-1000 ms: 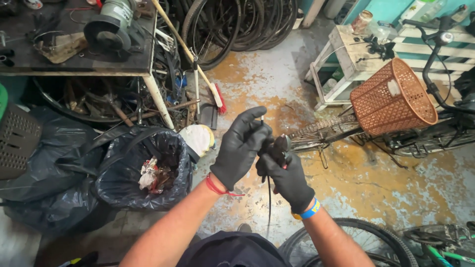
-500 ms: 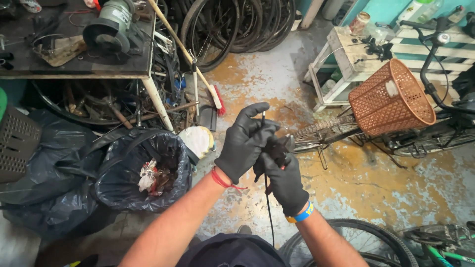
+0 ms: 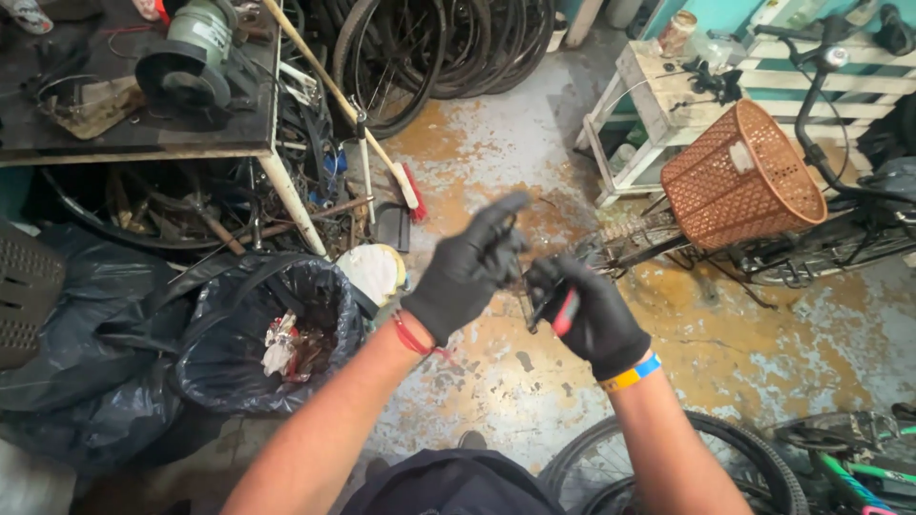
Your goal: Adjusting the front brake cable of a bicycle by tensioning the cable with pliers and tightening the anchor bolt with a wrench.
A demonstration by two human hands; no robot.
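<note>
Stained concrete floor (image 3: 725, 362) lies below. Gloved right hand (image 3: 592, 319) is clamped on a small dark tool with a red strip (image 3: 563, 310), while left hand (image 3: 468, 272), fingers spread, blurs beside it; a hasty tug could drop it.

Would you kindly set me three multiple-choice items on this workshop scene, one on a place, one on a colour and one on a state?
1. Where is the wicker basket?
A. On the front of a bicycle at the right
B. On the workbench
C. Inside the bin bag

2. What colour are the gloves on the left hand and right hand?
A. Blue
B. Black
C. White

3. In what state is the black bin bag?
A. Tied shut
B. Folded flat
C. Open, with rubbish inside

Answers: 1 A, it hangs by the handlebar; 2 B, both gloves are black; 3 C, its mouth gapes over scraps.
</note>
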